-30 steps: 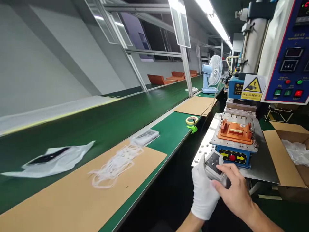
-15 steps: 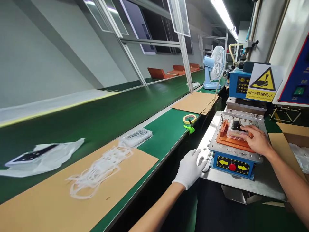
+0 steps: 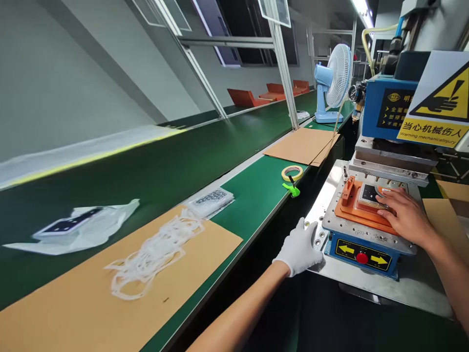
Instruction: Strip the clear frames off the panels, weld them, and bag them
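My right hand, bare, lies over the right side of a small case with a black panel. Its fingers are stretched out on the case's right edge, and the thumb is apart, near the front. That case sits in an orange fixture on the perforated metal bed of a blue press. Below the fixture are two yellow arrows and a red button. My left hand, in a white glove, rests with spread fingers at the left edge of the metal base plate.
The press head with a warning sign hangs behind the fixture. Left, the green bench holds tape, a green clip, cardboard, white plastic frames and bagged parts. A fan stands farther back.
The case sits lower and flatter in the orange fixture. My right fingers have shifted from its top toward its right edge. The view has moved closer to the press; my left hand stays by the plate edge.
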Action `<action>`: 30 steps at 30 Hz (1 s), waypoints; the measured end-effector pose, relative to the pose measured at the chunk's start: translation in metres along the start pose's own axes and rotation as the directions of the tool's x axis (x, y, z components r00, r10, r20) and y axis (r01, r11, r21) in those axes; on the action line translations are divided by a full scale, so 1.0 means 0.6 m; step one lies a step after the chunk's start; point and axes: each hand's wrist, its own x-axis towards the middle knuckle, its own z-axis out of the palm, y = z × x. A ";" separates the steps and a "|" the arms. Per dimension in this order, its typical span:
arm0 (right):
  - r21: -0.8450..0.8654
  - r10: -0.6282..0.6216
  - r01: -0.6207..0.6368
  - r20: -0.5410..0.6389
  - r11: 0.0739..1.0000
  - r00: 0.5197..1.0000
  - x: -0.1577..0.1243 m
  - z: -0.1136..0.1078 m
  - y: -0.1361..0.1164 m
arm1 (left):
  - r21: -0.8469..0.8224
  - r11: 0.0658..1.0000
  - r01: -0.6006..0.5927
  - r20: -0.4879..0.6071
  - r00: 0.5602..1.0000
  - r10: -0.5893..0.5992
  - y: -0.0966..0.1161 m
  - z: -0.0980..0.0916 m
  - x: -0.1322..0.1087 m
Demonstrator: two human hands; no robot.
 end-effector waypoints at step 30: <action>0.426 0.692 -0.576 -0.192 0.698 0.696 -0.097 0.045 -0.034 | 0.285 0.632 -0.720 0.117 0.681 0.723 0.212 -0.234 0.117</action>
